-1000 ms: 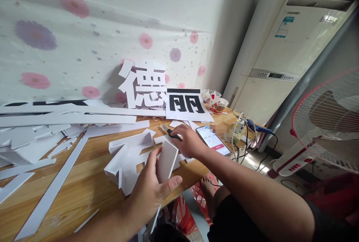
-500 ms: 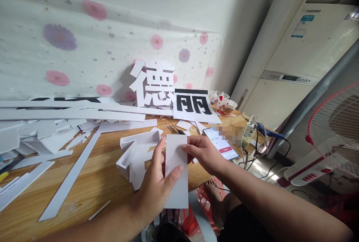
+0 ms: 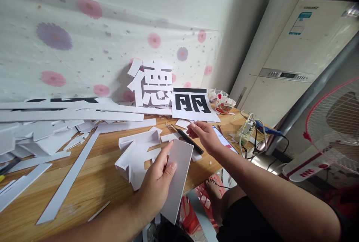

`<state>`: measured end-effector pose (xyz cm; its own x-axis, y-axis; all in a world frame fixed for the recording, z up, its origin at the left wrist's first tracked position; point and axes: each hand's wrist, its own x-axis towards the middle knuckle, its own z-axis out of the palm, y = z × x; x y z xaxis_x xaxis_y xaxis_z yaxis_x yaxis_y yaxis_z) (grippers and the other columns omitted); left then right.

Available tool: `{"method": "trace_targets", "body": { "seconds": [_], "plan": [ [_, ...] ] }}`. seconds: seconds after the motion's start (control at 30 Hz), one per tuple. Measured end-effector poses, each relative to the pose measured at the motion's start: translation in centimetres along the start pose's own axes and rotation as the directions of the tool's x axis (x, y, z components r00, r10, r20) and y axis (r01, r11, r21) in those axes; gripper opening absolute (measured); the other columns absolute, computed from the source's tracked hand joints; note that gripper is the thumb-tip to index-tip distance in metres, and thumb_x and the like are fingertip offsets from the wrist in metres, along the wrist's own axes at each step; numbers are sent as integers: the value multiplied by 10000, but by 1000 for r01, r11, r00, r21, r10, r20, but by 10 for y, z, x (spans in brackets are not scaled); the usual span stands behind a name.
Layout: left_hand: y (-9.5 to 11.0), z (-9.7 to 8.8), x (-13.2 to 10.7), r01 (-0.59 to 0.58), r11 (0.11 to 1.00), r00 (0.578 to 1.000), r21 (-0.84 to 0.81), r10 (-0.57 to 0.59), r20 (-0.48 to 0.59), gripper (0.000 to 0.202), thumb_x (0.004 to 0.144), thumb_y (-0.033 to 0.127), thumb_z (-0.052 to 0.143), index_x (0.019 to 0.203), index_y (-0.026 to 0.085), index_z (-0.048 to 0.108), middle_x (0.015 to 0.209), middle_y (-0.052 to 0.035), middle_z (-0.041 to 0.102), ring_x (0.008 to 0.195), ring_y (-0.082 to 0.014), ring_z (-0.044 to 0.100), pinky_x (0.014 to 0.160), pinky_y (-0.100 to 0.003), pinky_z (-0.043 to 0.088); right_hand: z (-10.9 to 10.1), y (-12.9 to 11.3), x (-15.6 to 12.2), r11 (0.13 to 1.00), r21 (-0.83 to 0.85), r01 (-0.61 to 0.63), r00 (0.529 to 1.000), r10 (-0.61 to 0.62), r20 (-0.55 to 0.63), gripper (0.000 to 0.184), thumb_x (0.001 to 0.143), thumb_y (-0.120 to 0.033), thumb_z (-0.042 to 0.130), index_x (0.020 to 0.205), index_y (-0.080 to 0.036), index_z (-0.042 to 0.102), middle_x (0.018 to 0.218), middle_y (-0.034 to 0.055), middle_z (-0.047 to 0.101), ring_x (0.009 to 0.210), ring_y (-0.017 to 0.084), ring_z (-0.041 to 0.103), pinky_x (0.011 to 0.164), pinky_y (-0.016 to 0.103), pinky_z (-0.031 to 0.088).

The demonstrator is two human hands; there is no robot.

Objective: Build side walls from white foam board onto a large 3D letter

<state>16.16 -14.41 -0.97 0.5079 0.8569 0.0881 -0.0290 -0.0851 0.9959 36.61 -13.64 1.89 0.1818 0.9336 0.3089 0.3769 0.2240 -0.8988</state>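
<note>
My left hand [image 3: 155, 189] is closed on a white rectangular foam-board piece [image 3: 179, 176], tilted and held over the front edge of the wooden table [image 3: 92, 186]. My right hand [image 3: 206, 137] reaches forward with fingers stretched out, its fingertips right beside a black-handled craft knife [image 3: 190, 142] lying on the table. It holds nothing that I can see. A white three-dimensional foam character [image 3: 136, 152] lies just left of the held piece. A phone [image 3: 226, 142] shows partly under my right wrist.
A white cut-out character [image 3: 153, 85] and a printed sheet with a black character [image 3: 193, 104] lean at the wall. Long white strips [image 3: 70, 115] and offcuts cover the left. A noodle cup [image 3: 225, 104], cables [image 3: 249, 128], a fan [image 3: 333, 130] and an air conditioner [image 3: 291, 55] stand right.
My right hand let go of the white piece and moved forward to the knife. My left hand tilted the piece and lowered it a little.
</note>
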Motion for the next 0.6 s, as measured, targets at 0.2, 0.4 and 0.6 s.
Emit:
{"method": "trace_targets", "body": {
  "seconds": [0.2, 0.4, 0.6],
  "plan": [
    [4, 1, -1, 17, 998, 999, 53, -19, 44, 575, 889, 391, 470, 1425, 215, 363, 1318, -105, 568, 1172, -245, 556, 1034, -386, 402, -9, 9, 10, 911, -413, 15, 999, 0, 37, 314, 884, -413, 491, 1007, -173, 652, 1006, 114, 686, 933, 232, 625, 839, 378, 462],
    [6, -4, -4, -105, 977, 984, 184, 75, 164, 644, 849, 468, 554, 1418, 245, 351, 1434, -92, 455, 1314, -275, 422, 1106, -401, 327, -4, 33, 24, 683, -730, 28, 986, 100, 131, 405, 771, -375, 653, 1110, -153, 647, 1017, 161, 682, 969, 313, 609, 829, 394, 424],
    [16, -6, -12, -111, 943, 987, 313, 67, 146, 766, 724, 418, 693, 1373, 264, 317, 1270, -117, 534, 1122, -318, 541, 955, -450, 443, -1, 17, 25, 642, -763, 72, 988, 62, 145, 261, 775, -210, 593, 1022, -156, 661, 974, 138, 693, 907, 273, 618, 769, 338, 422]
  ]
}}
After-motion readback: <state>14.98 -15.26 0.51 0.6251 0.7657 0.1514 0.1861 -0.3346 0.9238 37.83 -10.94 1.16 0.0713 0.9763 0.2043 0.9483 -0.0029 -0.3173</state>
